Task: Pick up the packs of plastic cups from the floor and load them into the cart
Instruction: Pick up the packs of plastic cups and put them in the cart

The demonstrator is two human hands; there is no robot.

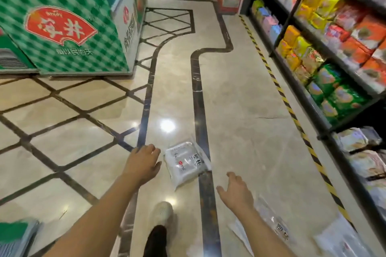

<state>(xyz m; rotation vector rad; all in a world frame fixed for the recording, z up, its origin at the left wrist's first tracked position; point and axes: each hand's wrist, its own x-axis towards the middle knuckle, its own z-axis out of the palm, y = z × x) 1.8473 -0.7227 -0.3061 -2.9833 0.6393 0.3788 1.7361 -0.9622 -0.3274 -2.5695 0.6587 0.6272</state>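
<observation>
Two empty hands, left hand (144, 162), right hand (236, 192), flanking cup pack (186, 162)

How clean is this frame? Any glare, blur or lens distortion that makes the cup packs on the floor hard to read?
Head view: ceiling lights glare off the glossy floor above the central pack, whose print stays legible; the packs at lower right are smeared by blur; wide-angle bending curves the shelving and freezer; both hands, left and right, are fairly sharp.
</observation>
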